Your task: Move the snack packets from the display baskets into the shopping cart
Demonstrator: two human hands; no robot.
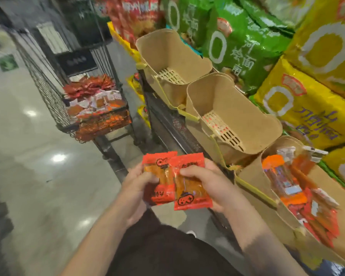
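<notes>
- Hands: my left hand [136, 183] grips one red-orange snack packet [159, 179] along its left edge, and my right hand [209, 181] grips a second packet [191, 186] from the right, thumb curled over its face. The second packet overlaps the first. Both are held in front of my body, above the floor [38, 166], between the baskets and the cart.
- Shopping cart [96, 108]: it stands ahead and to the left, well apart from my hands. It already carries a heap of red, orange and white packets, so I judge a good part of the transfer complete.
- Far display basket [173, 56]: no packets visible; its slotted floor is bare. I count this one as done.
- Middle display basket [233, 116]: likewise no packets that I can see on its slotted floor — done, as far as the view shows.
- Near display basket [257, 176]: it holds a stack of long orange-and-red packets [299, 188], so this one remains to be cleared.
- Estimate: roughly two of the three visible baskets are finished. What is left — carry the two held packets to the cart, release them, then come back for the near basket's stock.
- Limit: motion blur softens the cart's contents; I cannot count them.
- Background: large green bags [237, 42] and yellow bags [307, 100] behind the baskets are not part of the task.
</notes>
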